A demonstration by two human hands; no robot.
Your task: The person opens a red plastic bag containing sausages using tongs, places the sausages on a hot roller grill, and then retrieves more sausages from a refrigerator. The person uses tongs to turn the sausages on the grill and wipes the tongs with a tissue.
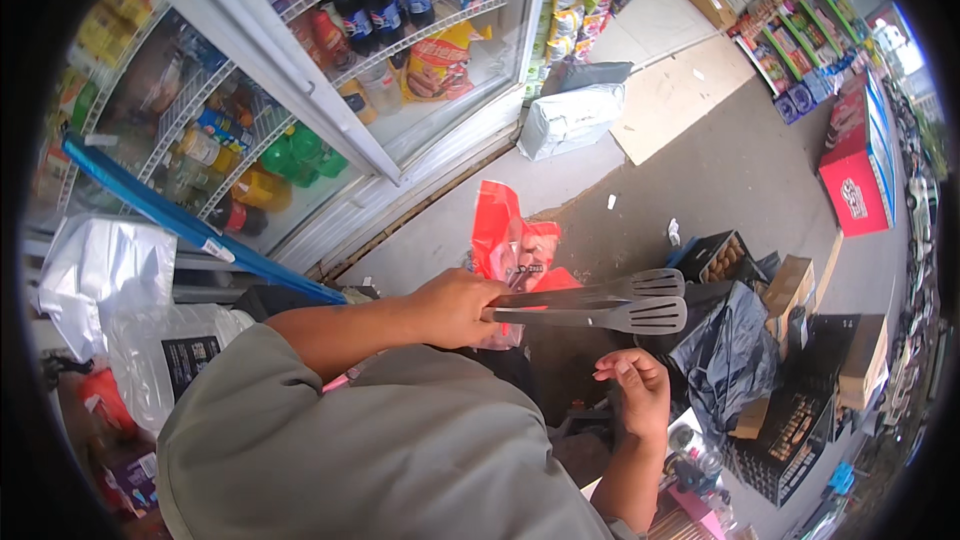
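My left hand (457, 307) grips metal tongs (600, 304) with slotted ends, which point to the right. The two arms of the tongs lie slightly apart. Behind that hand is a red and clear plastic bag (499, 221) with a printed picture. Whether the same fingers also hold the bag is hidden. Lower right, my right hand (637, 390) is raised with thumb and fingertips drawn together. Nothing shows between them.
Glass-doored drink fridges (420, 37) stand at upper left. A wrapped white parcel (571, 116) lies on the floor. Right of me are a black crate (716, 259) of round brown items, a black plastic bag (727, 352) and cardboard boxes (791, 292). A red box (859, 165) stands farther off.
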